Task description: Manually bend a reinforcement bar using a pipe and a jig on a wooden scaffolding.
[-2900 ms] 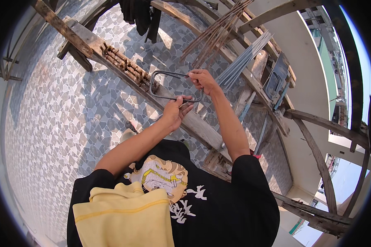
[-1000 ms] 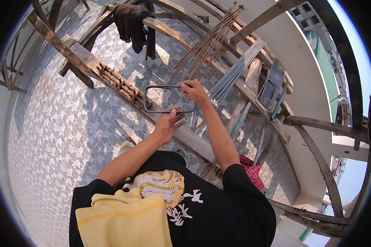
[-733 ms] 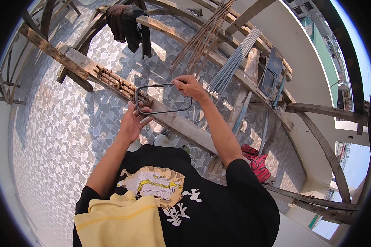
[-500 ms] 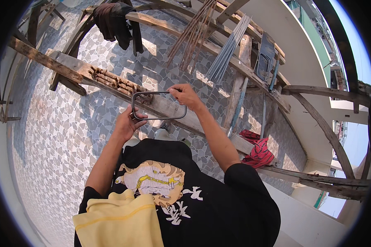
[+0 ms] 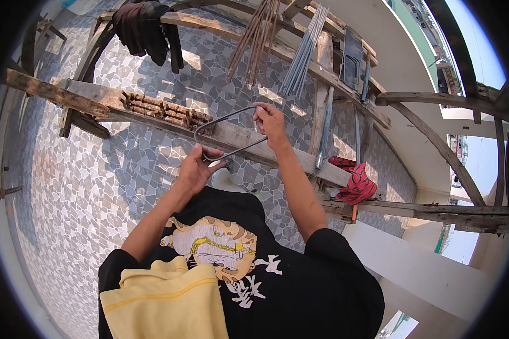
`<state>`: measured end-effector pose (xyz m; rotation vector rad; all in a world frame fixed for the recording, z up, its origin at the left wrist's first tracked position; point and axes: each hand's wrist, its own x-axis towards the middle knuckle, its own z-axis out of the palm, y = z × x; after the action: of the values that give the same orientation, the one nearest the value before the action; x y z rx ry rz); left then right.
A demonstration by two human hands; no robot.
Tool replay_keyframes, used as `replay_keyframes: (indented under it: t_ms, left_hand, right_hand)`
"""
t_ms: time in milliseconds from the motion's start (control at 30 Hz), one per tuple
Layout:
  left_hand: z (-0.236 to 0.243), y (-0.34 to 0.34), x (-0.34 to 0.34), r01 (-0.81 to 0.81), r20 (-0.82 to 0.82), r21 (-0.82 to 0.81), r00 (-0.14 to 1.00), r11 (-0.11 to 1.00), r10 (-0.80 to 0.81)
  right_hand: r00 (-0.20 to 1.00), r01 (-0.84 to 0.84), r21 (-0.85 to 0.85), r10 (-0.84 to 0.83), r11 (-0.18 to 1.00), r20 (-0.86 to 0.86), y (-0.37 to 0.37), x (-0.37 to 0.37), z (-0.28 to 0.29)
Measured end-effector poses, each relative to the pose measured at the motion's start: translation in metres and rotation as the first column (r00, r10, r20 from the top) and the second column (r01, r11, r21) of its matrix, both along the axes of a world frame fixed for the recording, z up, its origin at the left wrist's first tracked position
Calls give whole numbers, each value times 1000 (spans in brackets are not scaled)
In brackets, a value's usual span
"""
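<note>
A dark steel rod bent into a rounded rectangle, a rebar stirrup [image 5: 237, 149], is held tilted in front of me over the wooden beam. My left hand [image 5: 195, 172] pinches its lower left corner, with some fingers stretched out beyond the rod. At its right end my right hand [image 5: 271, 124] is closed round the stirrup, and hides that side. Behind the stirrup, a jig of rusty rods and pegs [image 5: 167, 112] is fixed along the top of the wooden beam [image 5: 240, 137].
Bundles of brown rods [image 5: 255, 42] and grey rods [image 5: 305, 53] lean on the far timber frame [image 5: 220, 35]. A dark cloth [image 5: 141, 31] hangs at far left. A red and black cloth [image 5: 356, 183] lies at the beam's right end. A yellow cloth [image 5: 164, 299] rests on my shirt.
The stirrup has tilted, its right side rising and turning in my right hand. My left hand has shifted slightly right and down. The whole view has moved a little.
</note>
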<state>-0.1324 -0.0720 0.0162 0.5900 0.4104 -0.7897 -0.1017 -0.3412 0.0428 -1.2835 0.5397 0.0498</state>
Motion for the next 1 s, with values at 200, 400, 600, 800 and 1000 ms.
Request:
replay_keyframes:
  t_ms: [200, 400, 600, 800, 1000]
  left_hand:
    - [17, -27, -5, 79, -24, -67, 996, 995, -81]
    - [-5, -66, -3, -70, -5, -85, 998, 994, 69]
    - [2, -98, -5, -291, 24, 54, 957, 955, 290]
    - [-2, -120, 1, -376, -20, 8, 926, 926, 376]
    - [-7, -132, 0, -443, -47, -1, 896, 897, 442]
  right_hand:
    - [905, -380, -366, 423, 849, 43, -26, 76, 15]
    - [683, -618, -488, 728, 617, 55, -7, 167, -10]
    - [542, -745, -427, 838, 513, 62, 32, 205, -21]
    - [423, -820, -413, 906, 396, 29, 40, 223, -40]
    - [393, -801, -460, 916, 383, 79, 42, 235, -73]
